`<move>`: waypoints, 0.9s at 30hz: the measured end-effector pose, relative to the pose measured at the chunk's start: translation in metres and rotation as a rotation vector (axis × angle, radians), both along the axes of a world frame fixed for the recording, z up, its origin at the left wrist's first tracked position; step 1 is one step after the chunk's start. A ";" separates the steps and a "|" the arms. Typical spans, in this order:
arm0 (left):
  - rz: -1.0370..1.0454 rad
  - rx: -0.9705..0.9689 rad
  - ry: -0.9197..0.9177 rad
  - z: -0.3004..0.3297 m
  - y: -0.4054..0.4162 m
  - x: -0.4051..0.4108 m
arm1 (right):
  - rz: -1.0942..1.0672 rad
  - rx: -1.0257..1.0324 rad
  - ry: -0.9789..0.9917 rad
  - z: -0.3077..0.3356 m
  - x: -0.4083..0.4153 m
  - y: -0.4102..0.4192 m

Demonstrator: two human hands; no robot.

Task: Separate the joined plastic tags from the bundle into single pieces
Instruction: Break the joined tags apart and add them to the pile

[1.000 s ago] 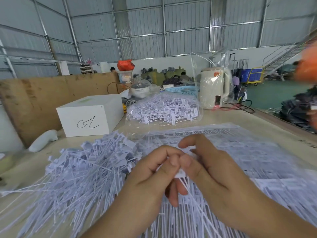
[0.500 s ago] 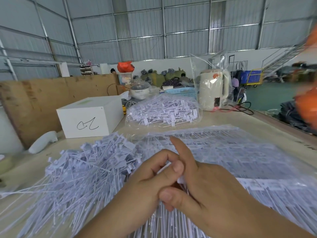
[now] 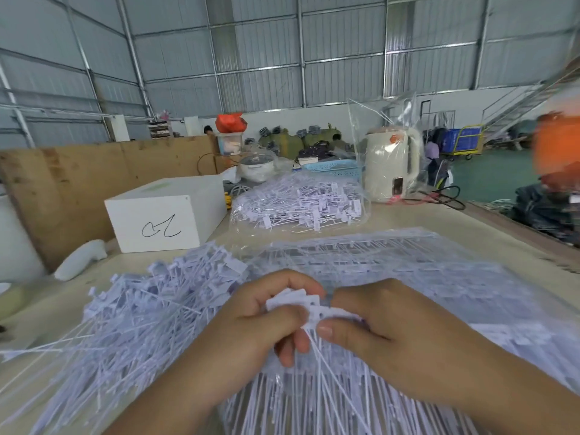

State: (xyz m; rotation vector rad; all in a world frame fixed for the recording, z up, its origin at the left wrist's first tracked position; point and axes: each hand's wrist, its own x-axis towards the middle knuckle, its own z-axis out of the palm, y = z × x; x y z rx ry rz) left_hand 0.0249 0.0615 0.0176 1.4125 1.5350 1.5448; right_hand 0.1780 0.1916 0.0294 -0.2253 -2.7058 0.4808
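Centre frame, light, bendy joined tags are pinched at their stiff heads by left hand and right hand.

Your left hand and right hand meet at the near centre, forearms coming in from the near edge. Your left fingers curl inward, thumb pressed toward the right. Your right thumb and forefinger pinch shut, knuckles facing up, almost touching the left hand.
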 end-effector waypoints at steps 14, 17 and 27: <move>0.079 0.256 -0.411 0.007 0.002 0.026 | -0.151 -0.098 0.550 -0.006 -0.008 -0.014; 0.009 0.223 -0.408 0.005 0.003 0.035 | -0.165 -0.192 0.727 0.002 -0.004 0.000; -0.040 0.092 -0.309 -0.002 0.007 0.024 | 0.091 -0.091 0.157 -0.010 -0.005 -0.014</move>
